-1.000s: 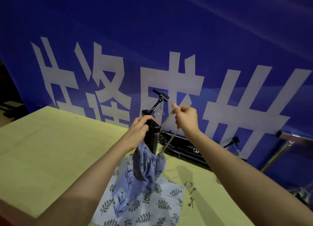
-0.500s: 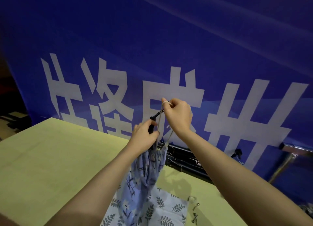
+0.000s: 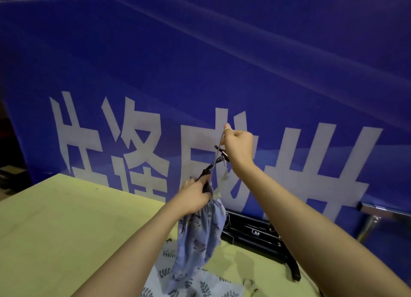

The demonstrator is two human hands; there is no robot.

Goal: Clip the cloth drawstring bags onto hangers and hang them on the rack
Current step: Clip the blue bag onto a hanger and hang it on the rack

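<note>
A blue floral drawstring bag [image 3: 200,236] hangs bunched in the air over the table. My left hand [image 3: 194,196] grips its gathered neck together with the lower end of a black clip hanger [image 3: 212,166]. Up and to the right, my right hand [image 3: 239,145] is closed around the hanger's top end, and the bag's pale drawstring [image 3: 219,154] is looped over that hand's forefinger and pulled taut. A second bag [image 3: 200,285], white with a leaf print, lies flat on the table below.
The yellow-green table [image 3: 66,230] spreads left and forward. A stack of black hangers [image 3: 255,234] lies at its far edge against a blue banner wall [image 3: 200,63]. A metal rack bar [image 3: 378,212] shows at right. Small metal clips [image 3: 249,283] lie near the leaf-print bag.
Both hands have risen with the bag, which now hangs above the table. My right hand has pulled the drawstring higher, away from the left. The camera has tilted up.
</note>
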